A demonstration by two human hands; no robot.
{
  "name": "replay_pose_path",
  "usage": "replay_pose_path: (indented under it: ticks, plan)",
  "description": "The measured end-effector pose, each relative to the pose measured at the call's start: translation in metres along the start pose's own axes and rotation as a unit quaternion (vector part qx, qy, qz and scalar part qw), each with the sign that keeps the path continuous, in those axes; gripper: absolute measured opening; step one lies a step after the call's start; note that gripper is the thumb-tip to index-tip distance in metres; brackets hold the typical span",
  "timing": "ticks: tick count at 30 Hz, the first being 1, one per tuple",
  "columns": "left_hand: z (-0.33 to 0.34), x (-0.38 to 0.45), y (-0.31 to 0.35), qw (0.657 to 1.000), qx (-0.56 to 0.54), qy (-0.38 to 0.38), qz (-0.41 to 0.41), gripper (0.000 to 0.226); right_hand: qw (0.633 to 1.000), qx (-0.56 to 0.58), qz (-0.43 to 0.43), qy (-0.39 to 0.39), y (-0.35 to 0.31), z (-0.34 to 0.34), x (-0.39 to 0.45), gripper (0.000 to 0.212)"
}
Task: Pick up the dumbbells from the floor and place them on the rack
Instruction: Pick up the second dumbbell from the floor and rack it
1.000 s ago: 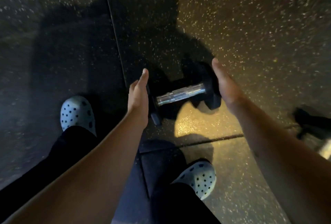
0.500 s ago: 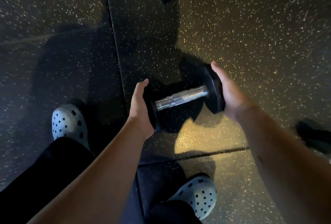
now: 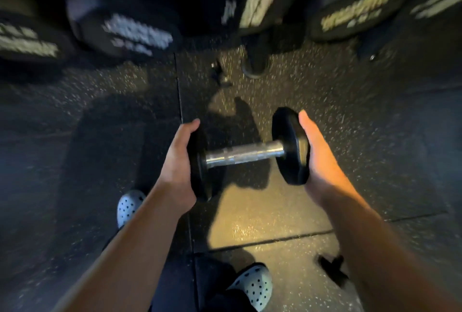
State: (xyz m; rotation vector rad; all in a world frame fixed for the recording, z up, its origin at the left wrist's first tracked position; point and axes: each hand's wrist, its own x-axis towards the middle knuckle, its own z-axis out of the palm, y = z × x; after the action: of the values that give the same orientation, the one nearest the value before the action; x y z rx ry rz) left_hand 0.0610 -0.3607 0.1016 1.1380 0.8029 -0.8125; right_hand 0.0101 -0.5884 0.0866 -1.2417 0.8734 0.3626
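head view, both hands pressed on dumbbell [image 3: 245, 155] ends, l hand [image 3: 178, 164] & r hand [image 3: 316, 154], above speckled floor [image 3: 350, 102]

Dim gym floor under a warm patch of light

Black speckled rubber floor mats [image 3: 337, 102] meet at straight seams [image 3: 178, 87]; a yellowish glow [image 3: 262, 214] brightens the middle while the left side falls into bluish shadow. Blurred dark shapes with pale lettering [image 3: 137, 32] line the top edge, too smeared to read.
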Motion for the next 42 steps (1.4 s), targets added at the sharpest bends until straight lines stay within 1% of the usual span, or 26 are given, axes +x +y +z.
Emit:
replay_pose_path:
  ticks: [4,7,9,12,15,18,20,23,24,26,27,30,33,34,36,38,39,41,42]
  plan:
    - [0.022,-0.109,0.079,0.999,0.015,-0.009,0.042,0.043,0.999,0.02,-0.05,0.001,-0.085,0.03,-0.084,0.051]
    - [0.029,-0.186,0.136,0.996,0.017,-0.016,0.082,0.044,0.997,0.041,-0.068,-0.011,-0.151,0.058,-0.146,0.044]
    - [0.029,-0.232,0.171,0.995,0.011,-0.009,0.1,0.043,0.996,0.043,-0.075,-0.021,-0.191,0.08,-0.18,0.044]
    - [0.018,-0.293,0.216,0.992,-0.013,-0.005,0.126,0.045,0.994,0.03,-0.101,-0.026,-0.246,0.118,-0.231,0.053]
    - [-0.002,-0.347,0.257,0.988,-0.049,-0.011,0.143,0.053,0.99,0.002,-0.131,-0.054,-0.291,0.159,-0.273,0.057]
    - [-0.028,-0.392,0.294,0.983,-0.077,-0.012,0.167,0.046,0.986,-0.008,-0.144,-0.085,-0.325,0.205,-0.304,0.077]
    - [-0.051,-0.414,0.319,0.98,-0.097,-0.017,0.174,0.047,0.983,-0.013,-0.152,-0.099,-0.344,0.241,-0.319,0.083]
    - [-0.091,-0.431,0.355,0.976,-0.116,-0.009,0.184,0.04,0.982,-0.018,-0.139,-0.129,-0.363,0.297,-0.334,0.087]
    - [-0.103,-0.438,0.368,0.974,-0.118,-0.008,0.192,0.04,0.981,-0.017,-0.136,-0.137,-0.369,0.317,-0.336,0.091]
    - [-0.132,-0.443,0.394,0.97,-0.119,-0.006,0.211,0.041,0.981,-0.027,-0.138,-0.136,-0.378,0.357,-0.336,0.105]
    - [-0.147,-0.444,0.408,0.968,-0.121,-0.006,0.22,0.041,0.98,-0.033,-0.143,-0.137,-0.383,0.378,-0.337,0.106]
    - [-0.188,-0.457,0.45,0.959,-0.132,-0.002,0.249,0.041,0.972,-0.039,-0.166,-0.162,-0.397,0.439,-0.338,0.084]
    - [-0.233,-0.461,0.488,0.951,-0.145,0.018,0.274,0.044,0.965,-0.036,-0.177,-0.189,-0.411,0.5,-0.343,0.08]
    - [-0.246,-0.465,0.499,0.947,-0.154,0.02,0.282,0.045,0.963,-0.036,-0.18,-0.195,-0.416,0.519,-0.345,0.076]
    - [-0.272,-0.465,0.523,0.938,-0.17,0.023,0.303,0.04,0.962,-0.043,-0.179,-0.2,-0.427,0.557,-0.343,0.059]
    - [-0.298,-0.465,0.546,0.93,-0.188,0.029,0.314,0.039,0.961,-0.043,-0.158,-0.222,-0.439,0.596,-0.338,0.057]
    - [-0.311,-0.464,0.557,0.929,-0.192,0.039,0.315,0.041,0.96,-0.05,-0.154,-0.23,-0.445,0.616,-0.337,0.059]
    - [-0.334,-0.463,0.578,0.931,-0.188,0.06,0.306,0.041,0.955,-0.065,-0.145,-0.252,-0.456,0.654,-0.328,0.069]
    - [-0.344,-0.464,0.588,0.931,-0.192,0.072,0.303,0.042,0.951,-0.068,-0.141,-0.268,-0.462,0.672,-0.322,0.068]
